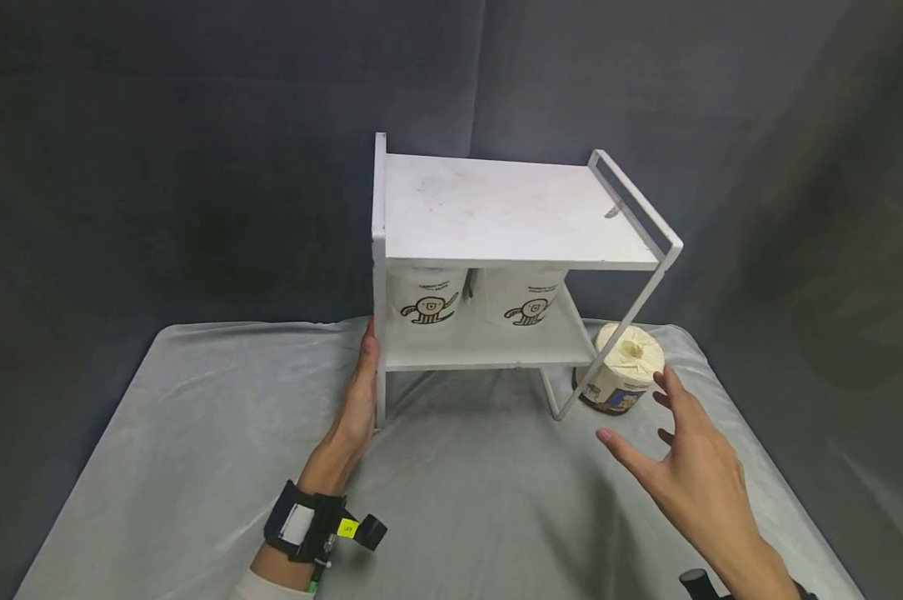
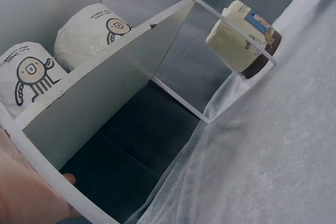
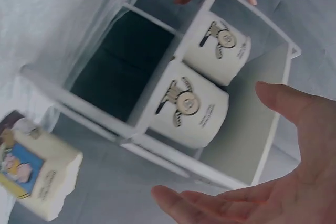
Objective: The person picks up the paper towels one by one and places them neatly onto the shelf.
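Note:
A white two-tier shelf rack (image 1: pixel 489 208) stands on the cloth-covered table. On its lower tier sit two wrapped toilet rolls (image 1: pixel 431 298) (image 2: pixel 92 38) side by side, printed with a cartoon figure. My left hand (image 1: pixel 356 400) holds the rack's left side frame; one fingertip (image 2: pixel 68 178) shows past the frame in the left wrist view. Most of that hand's fingers are hidden in the head view. Another toilet roll (image 1: pixel 626 371), cream with a brown base and a picture label, stands by the rack's right leg. My right hand (image 1: pixel 702 475), fingers spread, holds nothing near that roll.
Grey cloth (image 1: pixel 481 500) covers the table, and a dark grey curtain (image 1: pixel 234 167) hangs behind and at the sides. The rack's slanted right side frame (image 1: pixel 635 200) stands between the upper tier and the single roll. A wrist camera (image 1: pixel 369 532) sits on my left wrist.

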A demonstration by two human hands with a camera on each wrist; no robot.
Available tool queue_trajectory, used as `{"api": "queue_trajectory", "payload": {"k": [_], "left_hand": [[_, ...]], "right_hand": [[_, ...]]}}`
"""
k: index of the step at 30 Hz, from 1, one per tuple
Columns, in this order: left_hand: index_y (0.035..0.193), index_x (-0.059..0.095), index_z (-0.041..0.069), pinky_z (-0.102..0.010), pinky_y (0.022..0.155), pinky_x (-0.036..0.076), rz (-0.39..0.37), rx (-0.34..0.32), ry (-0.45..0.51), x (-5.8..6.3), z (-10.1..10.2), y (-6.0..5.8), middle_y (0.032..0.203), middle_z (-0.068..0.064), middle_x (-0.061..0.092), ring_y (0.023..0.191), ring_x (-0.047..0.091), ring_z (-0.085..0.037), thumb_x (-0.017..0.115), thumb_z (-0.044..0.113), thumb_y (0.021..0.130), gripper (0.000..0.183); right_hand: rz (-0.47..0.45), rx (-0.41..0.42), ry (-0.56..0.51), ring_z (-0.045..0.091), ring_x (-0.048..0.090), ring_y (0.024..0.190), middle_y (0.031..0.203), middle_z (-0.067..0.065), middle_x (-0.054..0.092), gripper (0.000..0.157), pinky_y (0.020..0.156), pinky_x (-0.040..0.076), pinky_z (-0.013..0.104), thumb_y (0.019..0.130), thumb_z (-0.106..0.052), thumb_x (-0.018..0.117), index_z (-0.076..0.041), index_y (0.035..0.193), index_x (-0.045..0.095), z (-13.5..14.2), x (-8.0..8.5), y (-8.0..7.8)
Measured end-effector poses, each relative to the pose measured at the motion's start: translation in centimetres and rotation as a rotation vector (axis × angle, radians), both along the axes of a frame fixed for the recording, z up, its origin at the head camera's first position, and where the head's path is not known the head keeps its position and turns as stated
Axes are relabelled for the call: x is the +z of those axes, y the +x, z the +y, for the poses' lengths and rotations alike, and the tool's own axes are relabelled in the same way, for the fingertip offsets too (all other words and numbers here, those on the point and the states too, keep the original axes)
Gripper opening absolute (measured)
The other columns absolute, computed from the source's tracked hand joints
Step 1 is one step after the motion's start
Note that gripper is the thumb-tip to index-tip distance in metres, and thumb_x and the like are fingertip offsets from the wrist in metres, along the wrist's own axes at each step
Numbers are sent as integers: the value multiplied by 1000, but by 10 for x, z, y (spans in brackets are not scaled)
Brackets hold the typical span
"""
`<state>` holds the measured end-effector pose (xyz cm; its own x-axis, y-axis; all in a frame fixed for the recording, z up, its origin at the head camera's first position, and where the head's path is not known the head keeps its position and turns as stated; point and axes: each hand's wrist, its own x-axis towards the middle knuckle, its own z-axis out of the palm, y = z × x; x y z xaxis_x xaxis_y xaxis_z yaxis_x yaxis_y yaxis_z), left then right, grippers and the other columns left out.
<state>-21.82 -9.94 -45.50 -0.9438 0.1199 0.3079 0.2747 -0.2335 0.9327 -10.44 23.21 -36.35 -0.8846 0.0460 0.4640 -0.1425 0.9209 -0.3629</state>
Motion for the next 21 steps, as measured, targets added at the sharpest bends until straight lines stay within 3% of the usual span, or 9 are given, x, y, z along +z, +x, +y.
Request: {"api": "queue_trajectory", "payload": {"k": [7, 10, 14, 21], "left_hand": [[160, -6, 21, -51, 116, -8, 5, -7, -1, 0, -1, 0, 165, 3, -7, 149, -9, -14, 13, 55, 102, 69], [160, -5, 22, -52, 116, -8, 9, -7, -2, 0, -1, 0, 165, 3, -7, 148, -8, -13, 13, 55, 102, 69], [160, -4, 25, -51, 116, -7, 8, -11, 1, 0, 0, 0, 165, 5, -3, 148, -4, -13, 12, 54, 102, 67], [160, -3, 27, -51, 116, -7, 3, -13, 9, 0, -1, 1, 164, 7, -3, 148, -5, -12, 11, 54, 102, 65]], "right_hand": [[-59, -101, 35, 39, 65, 97, 140, 20, 54, 105, 70, 53, 56, 73, -55, 78, -2, 152, 33, 23, -13, 1], [-106, -143, 38, 45, 60, 103, 142, 25, 50, 111, 76, 46, 63, 73, -57, 76, 2, 153, 27, 32, -19, 0], [-173, -185, 22, 51, 45, 122, 145, 30, 43, 119, 89, 38, 68, 74, -60, 74, 7, 154, 18, 44, -27, 0], [-240, -251, -4, 54, 43, 121, 144, 34, 42, 124, 89, 37, 69, 74, -61, 74, 9, 154, 11, 59, -38, -1]]}}
